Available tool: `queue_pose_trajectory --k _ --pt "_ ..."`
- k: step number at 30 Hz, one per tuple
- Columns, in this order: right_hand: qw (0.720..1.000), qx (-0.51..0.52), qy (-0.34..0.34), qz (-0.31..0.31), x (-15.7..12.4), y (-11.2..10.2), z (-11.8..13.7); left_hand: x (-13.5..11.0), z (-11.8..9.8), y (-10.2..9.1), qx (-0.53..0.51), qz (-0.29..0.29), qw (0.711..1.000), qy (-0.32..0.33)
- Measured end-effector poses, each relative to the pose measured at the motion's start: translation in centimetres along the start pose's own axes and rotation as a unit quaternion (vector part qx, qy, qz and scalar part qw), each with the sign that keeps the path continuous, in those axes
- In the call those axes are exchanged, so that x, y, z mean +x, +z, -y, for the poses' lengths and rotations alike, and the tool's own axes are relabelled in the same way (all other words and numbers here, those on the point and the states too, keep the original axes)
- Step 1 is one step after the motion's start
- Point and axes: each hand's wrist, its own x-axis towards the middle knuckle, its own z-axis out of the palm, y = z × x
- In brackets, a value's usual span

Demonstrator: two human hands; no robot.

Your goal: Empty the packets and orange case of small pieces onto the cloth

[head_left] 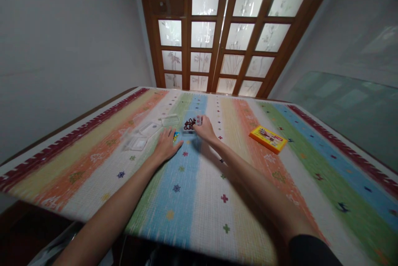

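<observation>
My left hand (166, 146) lies open on the striped cloth, fingers and thumb spread. A small blue and yellow item (176, 136) shows beside its fingers; its kind is too small to make out. My right hand (204, 127) is at the right side of a clear plastic box, with thumb and fingers bent together over it. Inside the box is a heap of small dark brown pieces (189, 124). Whether the fingers hold a piece or the box wall, I cannot tell.
Several clear plastic trays or lids (137, 143) lie left of my left hand, one (170, 120) farther back. To the right rests a yellow and orange box (268, 138) with a picture on it. A striped patterned tablecloth (183, 199) covers the table. Wooden glazed doors (217, 46) stand behind.
</observation>
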Motion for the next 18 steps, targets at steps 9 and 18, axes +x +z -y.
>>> queue_pose_trajectory --k 9,18 --pt "0.994 -0.054 -0.099 -0.011 -0.1 3.3 -0.4 1.5 0.5 0.2 -0.036 -0.023 0.999 0.027" --pt "0.976 -0.085 -0.193 0.045 -2.4 4.2 -1.2 1.4 0.6 0.5 -0.066 -0.035 0.996 0.042"
